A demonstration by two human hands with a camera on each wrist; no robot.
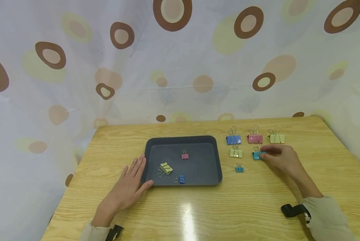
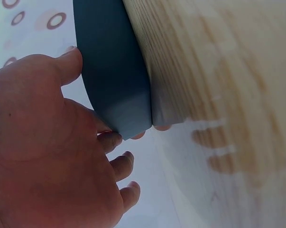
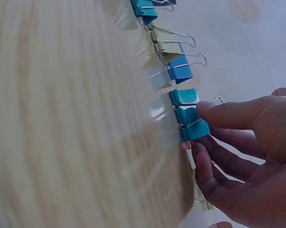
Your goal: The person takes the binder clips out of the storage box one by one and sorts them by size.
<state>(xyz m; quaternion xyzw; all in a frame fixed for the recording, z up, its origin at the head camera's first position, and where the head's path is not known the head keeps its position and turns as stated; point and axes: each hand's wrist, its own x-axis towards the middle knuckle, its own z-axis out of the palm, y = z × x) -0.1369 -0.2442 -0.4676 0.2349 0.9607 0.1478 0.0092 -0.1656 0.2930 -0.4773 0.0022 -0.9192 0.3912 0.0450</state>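
Note:
My right hand (image 1: 283,162) pinches a medium teal binder clip (image 1: 257,156) standing on the table. In the right wrist view, the thumb lies against that teal binder clip (image 3: 189,114), with curled fingers at its other side. Fairly straight fingers of my left hand (image 1: 124,190) rest along the left rim of a dark grey tray (image 1: 201,169), the thumb at its near corner. Inside the tray lie a yellow binder clip (image 1: 166,168), a small pink one and a small blue one. From the left wrist, the tray's outer wall (image 2: 116,71) shows beside the palm.
A blue binder clip (image 1: 233,140), a pink binder clip (image 1: 255,139) and a yellow binder clip (image 1: 277,139) form the back row. Left of the pinched clip stands another yellow clip (image 1: 235,153), with a small teal clip (image 1: 239,169) in front. A patterned curtain (image 1: 180,67) hangs behind the table.

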